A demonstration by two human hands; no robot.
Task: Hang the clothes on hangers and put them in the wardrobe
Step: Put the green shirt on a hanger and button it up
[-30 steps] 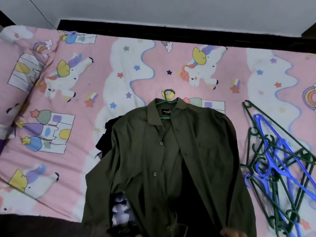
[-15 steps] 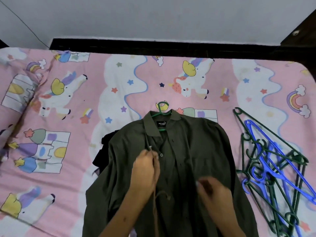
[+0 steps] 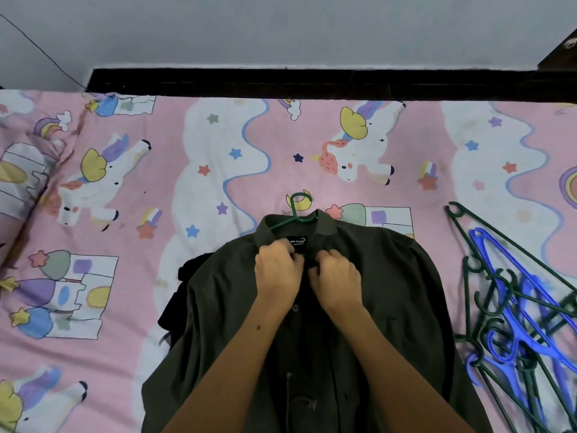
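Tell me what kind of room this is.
Most likely a bedroom: a bed with a pink unicorn-print sheet, a dark green shirt laid on it, and a pile of green and blue plastic hangers beside it.

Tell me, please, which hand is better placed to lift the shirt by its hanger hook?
Probably the left hand: it grips the shirt collar just below the green hook, slightly nearer than the right hand.
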